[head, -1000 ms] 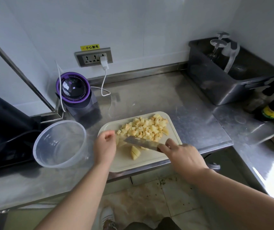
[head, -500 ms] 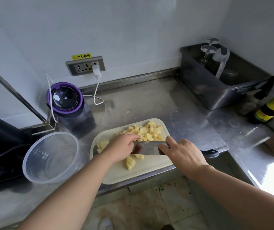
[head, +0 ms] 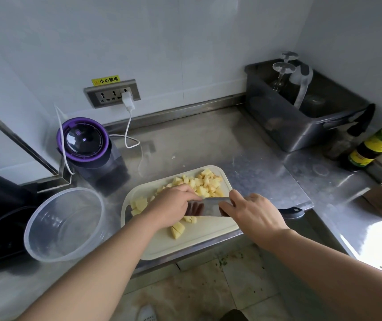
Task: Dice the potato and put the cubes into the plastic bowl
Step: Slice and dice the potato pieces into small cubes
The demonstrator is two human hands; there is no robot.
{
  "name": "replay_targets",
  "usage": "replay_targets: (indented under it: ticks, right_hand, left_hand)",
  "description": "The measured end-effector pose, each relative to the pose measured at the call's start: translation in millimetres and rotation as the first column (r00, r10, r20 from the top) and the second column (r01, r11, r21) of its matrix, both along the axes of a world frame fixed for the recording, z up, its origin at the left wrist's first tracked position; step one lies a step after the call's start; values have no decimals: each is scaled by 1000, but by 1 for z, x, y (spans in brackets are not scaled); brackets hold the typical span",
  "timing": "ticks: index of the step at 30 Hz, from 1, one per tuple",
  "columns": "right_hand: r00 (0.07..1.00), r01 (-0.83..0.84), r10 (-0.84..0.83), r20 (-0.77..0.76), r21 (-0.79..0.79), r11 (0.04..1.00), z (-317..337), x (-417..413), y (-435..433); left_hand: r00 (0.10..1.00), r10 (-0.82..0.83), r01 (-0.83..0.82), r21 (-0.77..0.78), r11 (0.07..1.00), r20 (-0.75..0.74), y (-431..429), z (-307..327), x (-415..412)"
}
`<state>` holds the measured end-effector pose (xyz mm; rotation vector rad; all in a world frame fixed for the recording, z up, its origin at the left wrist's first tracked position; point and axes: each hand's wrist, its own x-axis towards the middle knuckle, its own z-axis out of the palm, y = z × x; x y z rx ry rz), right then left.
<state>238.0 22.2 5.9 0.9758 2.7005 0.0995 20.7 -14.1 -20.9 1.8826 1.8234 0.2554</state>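
While right hand [head: 252, 216] grips knife [head: 208, 206], left hand [head: 170, 208] fingers [head: 186, 193] curl over potato cubes [head: 206, 184] (touching the blade)

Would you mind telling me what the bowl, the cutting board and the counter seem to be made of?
Bowl: clear plastic, see-through wall.
Cutting board: probably matte cream plastic, uniform, no grain.
Counter: brushed stainless steel, dull reflections.

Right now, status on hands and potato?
Right hand grips knife; left hand on cubes beside it. Plastic bowl empty. Nothing blocking bowl.
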Motion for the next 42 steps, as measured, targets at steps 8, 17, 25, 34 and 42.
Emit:
replay_targets:
  ticks: [8, 17, 25, 34, 42]
  right_hand:
    - [999, 44, -44, 9, -20, 999, 3, 1, -1]
    - [913, 355, -370, -173, -114, 928, -9, 4, 0]
    - [894, 372, -402, -200, -171, 912, -16, -4, -11]
    - [899, 357, -394, -193, -199, 912, -18, 2, -21]
    - [928, 278, -336, -162, -300, 913, -21, -9, -34]
  left_hand:
    - [975, 197, -188, 96, 977, -102, 5, -4, -10]
    - [977, 179, -166, 112, 980, -118, -47, -15, -34]
    - [803, -274, 261, -101, 960, -529, -39, -27, -15]
    - [775, -345, 278, -205, 939, -530, -27, -21, -12]
    - [889, 246, -301, -88, 950, -386, -47, -40, 10]
